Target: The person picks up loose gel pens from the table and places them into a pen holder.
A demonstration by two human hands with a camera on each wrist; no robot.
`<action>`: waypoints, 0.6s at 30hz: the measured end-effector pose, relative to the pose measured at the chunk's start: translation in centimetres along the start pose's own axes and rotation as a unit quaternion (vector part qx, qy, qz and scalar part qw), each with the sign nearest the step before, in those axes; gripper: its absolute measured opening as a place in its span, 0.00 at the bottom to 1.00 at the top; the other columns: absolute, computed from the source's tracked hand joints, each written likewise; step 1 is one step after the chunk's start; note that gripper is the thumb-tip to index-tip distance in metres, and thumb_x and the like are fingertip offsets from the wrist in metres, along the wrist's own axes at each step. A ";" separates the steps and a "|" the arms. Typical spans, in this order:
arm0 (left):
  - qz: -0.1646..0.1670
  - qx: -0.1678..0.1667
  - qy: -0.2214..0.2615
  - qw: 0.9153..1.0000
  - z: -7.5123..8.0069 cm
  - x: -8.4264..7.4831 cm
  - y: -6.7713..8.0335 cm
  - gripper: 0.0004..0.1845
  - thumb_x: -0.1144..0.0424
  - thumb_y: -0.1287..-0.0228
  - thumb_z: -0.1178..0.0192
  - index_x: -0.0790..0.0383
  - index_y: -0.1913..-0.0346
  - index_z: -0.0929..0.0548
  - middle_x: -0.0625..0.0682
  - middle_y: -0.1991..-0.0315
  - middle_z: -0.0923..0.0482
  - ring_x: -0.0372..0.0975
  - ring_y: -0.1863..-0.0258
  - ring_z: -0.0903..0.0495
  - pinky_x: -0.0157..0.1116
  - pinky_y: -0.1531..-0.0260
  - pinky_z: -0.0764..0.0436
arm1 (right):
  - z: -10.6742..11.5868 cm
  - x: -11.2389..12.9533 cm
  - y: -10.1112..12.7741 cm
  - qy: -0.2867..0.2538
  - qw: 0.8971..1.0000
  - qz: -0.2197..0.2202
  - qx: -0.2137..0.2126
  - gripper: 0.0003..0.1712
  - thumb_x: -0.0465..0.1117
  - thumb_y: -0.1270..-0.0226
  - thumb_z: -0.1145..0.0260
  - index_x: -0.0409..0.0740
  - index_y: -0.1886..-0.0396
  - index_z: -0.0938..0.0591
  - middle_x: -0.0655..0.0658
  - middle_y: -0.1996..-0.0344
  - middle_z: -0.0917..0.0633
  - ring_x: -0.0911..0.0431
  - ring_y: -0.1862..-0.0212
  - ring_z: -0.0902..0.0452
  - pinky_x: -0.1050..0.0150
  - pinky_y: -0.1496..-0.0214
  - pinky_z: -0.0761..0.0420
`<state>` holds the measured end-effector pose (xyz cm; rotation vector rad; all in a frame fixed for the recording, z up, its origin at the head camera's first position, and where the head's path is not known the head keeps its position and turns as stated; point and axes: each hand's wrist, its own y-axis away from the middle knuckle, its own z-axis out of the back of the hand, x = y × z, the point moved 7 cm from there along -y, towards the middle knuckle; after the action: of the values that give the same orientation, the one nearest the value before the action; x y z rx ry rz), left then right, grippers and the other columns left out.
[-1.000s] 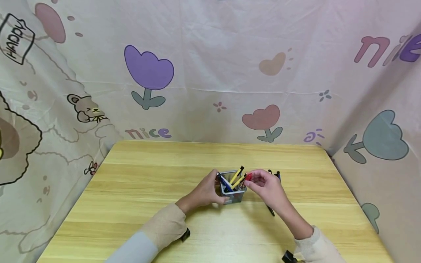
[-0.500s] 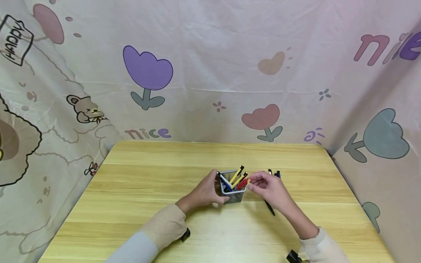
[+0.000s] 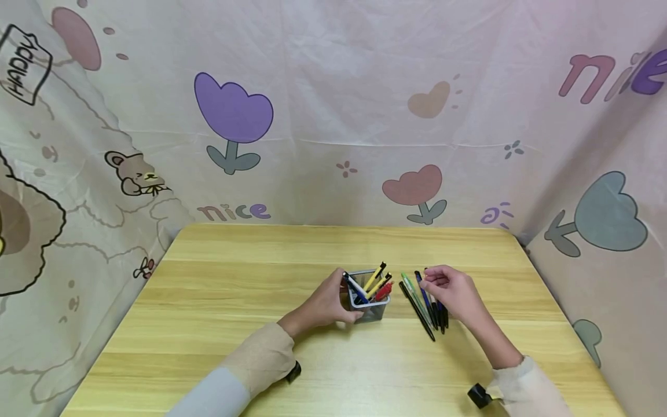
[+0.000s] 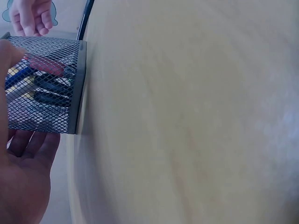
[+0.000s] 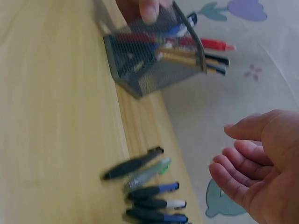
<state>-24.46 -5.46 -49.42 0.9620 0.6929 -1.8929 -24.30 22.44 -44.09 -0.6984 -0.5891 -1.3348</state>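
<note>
1. The left hand [image 3: 328, 302] is holding the side of a little mesh pen cup [image 3: 369, 298] near the middle of the head view. Its fingers are curling round the wall of the cup, and it is keeping the cup upright on the table.
2. Pens are standing in the cup: two yellow pens [image 3: 376, 280], a red pen [image 3: 383, 291] and a blue pen [image 3: 356, 289]. They are leaning up and to the right in the frame.
3. The right hand [image 3: 452, 291] is hovering over a row of loose pens [image 3: 428, 302] just right of the cup. In the right wrist view its fingers [image 5: 233, 176] are loosely bent and holding nothing.
4. The loose pens are lying side by side, flat on the wood. One is green and clear, some are blue, and some are black.
5. I think this is the picking-up step: one pen looks to be sitting in the cup, and the hand is going for another.
6. The next move is calling for a pinch on just one pen, without rolling the ones beside it.
7. The table [image 3: 234, 272] is light yellow wood, filling the lower half of the head view.
8. A pale cloth wall [image 3: 323, 104] is hanging behind and at both sides. It is showing tulips, hearts, a small bear at the left and the word "nice".
</note>
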 end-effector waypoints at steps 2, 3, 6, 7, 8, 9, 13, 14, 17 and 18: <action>-0.001 -0.001 -0.003 1.000 0.0 0.0 0.0 0.36 0.59 0.54 0.19 0.57 0.45 0.31 0.49 0.51 0.23 0.37 0.50 0.21 0.36 0.44 0.19 | 0.4 -0.6 -0.3 0.010 1.000 -0.009 -0.004 0.18 0.38 0.31 0.29 0.31 0.47 0.16 0.38 0.58 0.11 0.53 0.58 0.13 0.76 0.60 0.18; -0.001 -0.001 -0.006 1.000 0.0 0.0 0.1 0.36 0.58 0.54 0.19 0.57 0.45 0.31 0.48 0.51 0.23 0.37 0.50 0.21 0.35 0.44 0.19 | 0.5 -0.9 -0.3 0.016 1.000 -0.015 -0.005 0.18 0.39 0.31 0.29 0.31 0.47 0.16 0.38 0.58 0.11 0.52 0.58 0.13 0.76 0.59 0.18; -0.003 -0.002 -0.010 1.000 0.1 0.0 0.1 0.36 0.58 0.54 0.19 0.57 0.45 0.31 0.48 0.52 0.23 0.36 0.51 0.22 0.34 0.46 0.19 | 0.9 -1.8 -0.6 0.030 0.999 -0.029 -0.010 0.19 0.40 0.30 0.30 0.31 0.47 0.16 0.37 0.58 0.11 0.50 0.56 0.13 0.73 0.59 0.17; -0.002 -0.002 -0.010 1.000 0.1 0.0 0.1 0.36 0.58 0.54 0.19 0.57 0.45 0.31 0.49 0.52 0.23 0.36 0.52 0.22 0.34 0.46 0.19 | 0.9 -2.1 -0.6 0.035 0.999 -0.034 -0.011 0.19 0.40 0.30 0.30 0.31 0.46 0.16 0.37 0.58 0.11 0.49 0.56 0.13 0.71 0.58 0.16; -0.004 -0.001 -0.010 1.000 0.1 -0.1 0.1 0.36 0.57 0.54 0.19 0.57 0.45 0.31 0.49 0.52 0.23 0.36 0.52 0.22 0.34 0.47 0.19 | 1.0 -2.4 -0.7 0.039 0.998 -0.040 -0.011 0.19 0.40 0.30 0.30 0.31 0.46 0.16 0.36 0.57 0.11 0.47 0.55 0.12 0.68 0.57 0.14; -0.003 0.000 -0.008 1.000 0.1 -0.1 0.1 0.36 0.57 0.53 0.19 0.57 0.45 0.31 0.49 0.52 0.23 0.36 0.52 0.22 0.34 0.47 0.19 | 1.0 -2.7 -0.7 0.041 0.998 -0.045 -0.010 0.19 0.40 0.29 0.31 0.30 0.46 0.16 0.35 0.57 0.11 0.45 0.54 0.12 0.65 0.55 0.13; -0.003 0.004 0.004 1.000 0.0 -0.1 0.1 0.36 0.59 0.53 0.19 0.57 0.45 0.31 0.49 0.51 0.22 0.36 0.51 0.20 0.34 0.46 0.18 | 1.0 -4.0 -1.0 0.063 0.996 -0.059 -0.007 0.20 0.38 0.29 0.32 0.29 0.44 0.17 0.32 0.54 0.11 0.40 0.51 0.13 0.51 0.49 0.12; -0.003 0.004 0.006 1.000 0.0 0.0 0.1 0.36 0.59 0.53 0.19 0.57 0.45 0.31 0.49 0.51 0.22 0.36 0.50 0.20 0.34 0.46 0.18 | 1.0 -4.2 -1.0 0.070 0.996 -0.060 -0.007 0.20 0.37 0.30 0.32 0.28 0.44 0.18 0.31 0.54 0.11 0.40 0.51 0.13 0.49 0.48 0.12; -0.003 0.004 0.008 1.000 0.0 0.0 0.0 0.36 0.60 0.53 0.19 0.57 0.45 0.31 0.49 0.51 0.22 0.36 0.50 0.20 0.33 0.46 0.18 | 1.0 -4.9 -1.3 0.095 0.994 -0.062 -0.003 0.20 0.36 0.32 0.31 0.26 0.46 0.18 0.31 0.56 0.11 0.39 0.53 0.13 0.45 0.47 0.13; -0.003 0.004 0.010 1.000 0.0 0.0 0.0 0.36 0.60 0.53 0.19 0.57 0.45 0.31 0.49 0.51 0.22 0.36 0.51 0.20 0.33 0.46 0.18 | 0.9 -5.1 -1.3 0.104 0.993 -0.063 -0.001 0.20 0.35 0.33 0.31 0.25 0.46 0.18 0.31 0.56 0.11 0.39 0.53 0.13 0.45 0.46 0.14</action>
<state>-24.43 -5.45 -49.46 0.9853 0.7004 -1.8956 -26.38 26.40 -47.07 -0.5218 -0.4704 -1.5053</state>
